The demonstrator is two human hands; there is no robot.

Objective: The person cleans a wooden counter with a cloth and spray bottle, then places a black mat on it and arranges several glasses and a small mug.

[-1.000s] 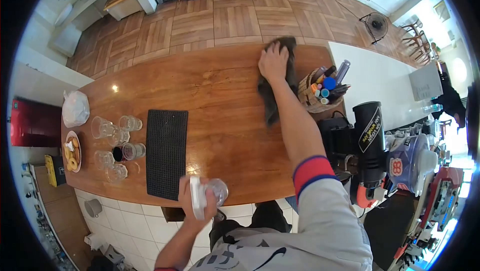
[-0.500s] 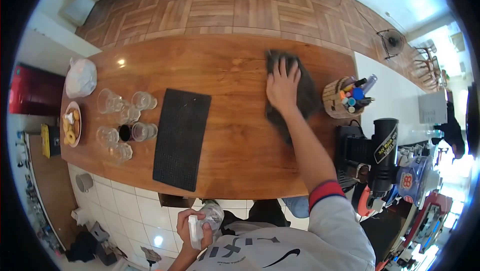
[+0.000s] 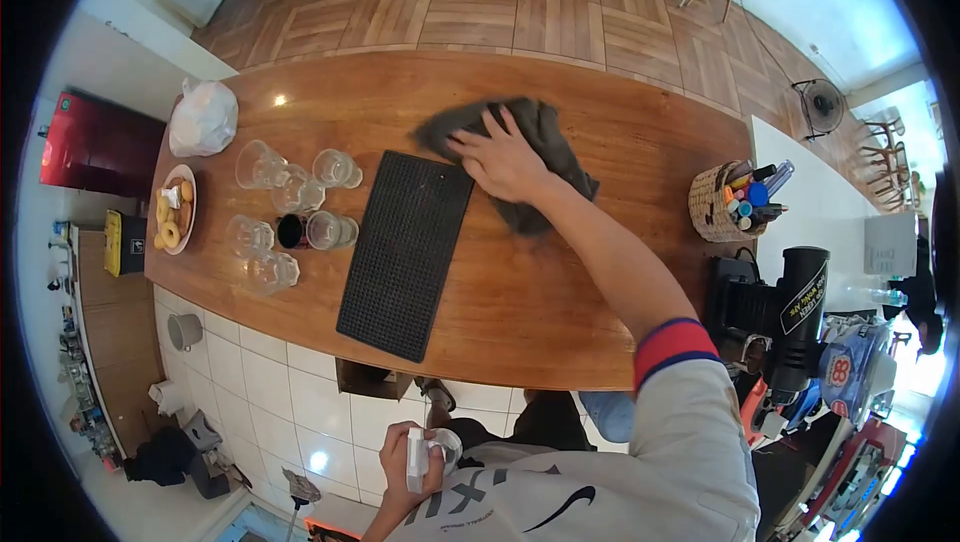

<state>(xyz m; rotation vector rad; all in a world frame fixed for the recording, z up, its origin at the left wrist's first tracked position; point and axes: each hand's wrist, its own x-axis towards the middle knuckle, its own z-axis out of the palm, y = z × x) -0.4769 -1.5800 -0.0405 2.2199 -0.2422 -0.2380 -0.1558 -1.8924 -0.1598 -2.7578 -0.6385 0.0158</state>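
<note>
Right hand: the right hand (image 3: 500, 164) lies flat, fingers spread, palm down on a grey cloth (image 3: 556, 147). It presses the cloth and grips nothing.
Left hand: the left hand (image 3: 398, 464) is held low against the person's torso, below the counter's near edge, with its fingers wrapped around a spray bottle (image 3: 436, 445).
Cloth position: crumpled on the wooden counter (image 3: 600, 272), towards the far side, with its left end just beside the far corner of a black ribbed mat (image 3: 405, 252).
Cloth handling: it looks soft, limp and light, and likely to bunch and fold under the palm. A flat hand on its middle probably drags it best, and a pinched fold would lift it.
Bottle handling: clear plastic with a white trigger head. It looks light, stiff and perhaps slick. The neck under the trigger is the surest place to hold it.
Left of the mat: a cluster of clear glasses (image 3: 290, 207), a plate of doughnuts (image 3: 172, 210) and a white plastic bag (image 3: 203, 119).
Right end: a woven basket of pens (image 3: 722, 207), well apart from the cloth.
</note>
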